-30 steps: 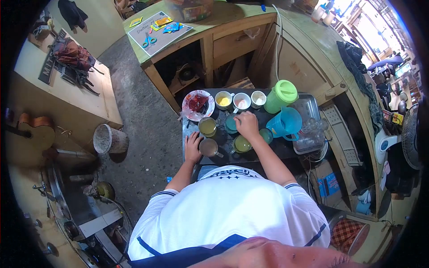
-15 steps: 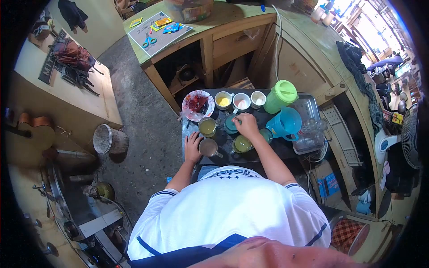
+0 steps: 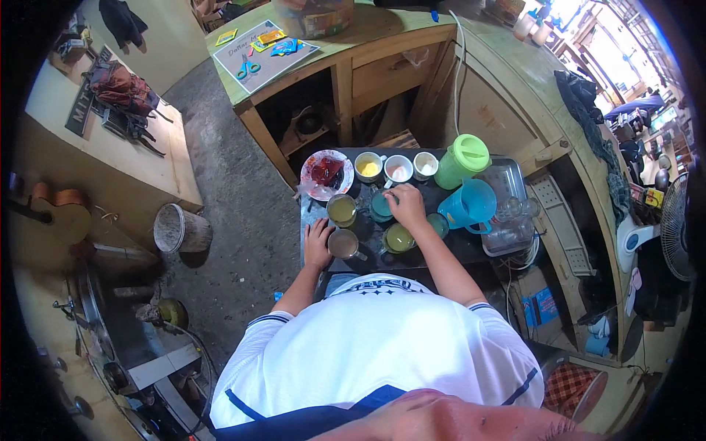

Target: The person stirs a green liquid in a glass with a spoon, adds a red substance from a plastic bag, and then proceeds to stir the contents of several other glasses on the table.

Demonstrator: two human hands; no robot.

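Cluttered workshop floor surrounds a small dark table [image 3: 312, 213] crowded with cups. The left hand [image 3: 318, 245] rests flat against a brown mug [image 3: 343, 243], fingers loosely spread; whether it grips the mug is unclear. The right hand [image 3: 407, 206] hovers curled over a teal cup [image 3: 380, 206], hiding part of its rim, and whether the fingertips pinch anything cannot be told. A yellow-green mug [image 3: 398, 237] sits just beneath that wrist. The blue jug [image 3: 471, 204] and green jug [image 3: 461, 159] stand to the right. The person's torso blocks the table's near edge.
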